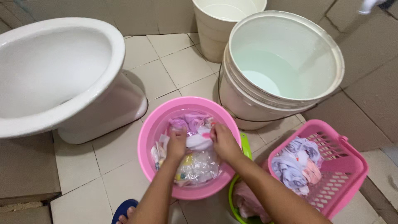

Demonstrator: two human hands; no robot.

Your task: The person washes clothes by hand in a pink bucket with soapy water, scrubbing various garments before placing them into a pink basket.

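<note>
A round pink basin stands on the tiled floor with soapy water and several wet clothes in it. Both my hands are inside it. My left hand grips one end of a white and pink garment, and my right hand grips the other end, just above the water. More lilac and patterned clothes lie bunched at the far side of the basin.
A white toilet bowl stands to the left. Two large cream buckets with water stand behind the basin. A pink slotted basket with clothes is at the right, a green basin under my right arm, and my blue sandal below.
</note>
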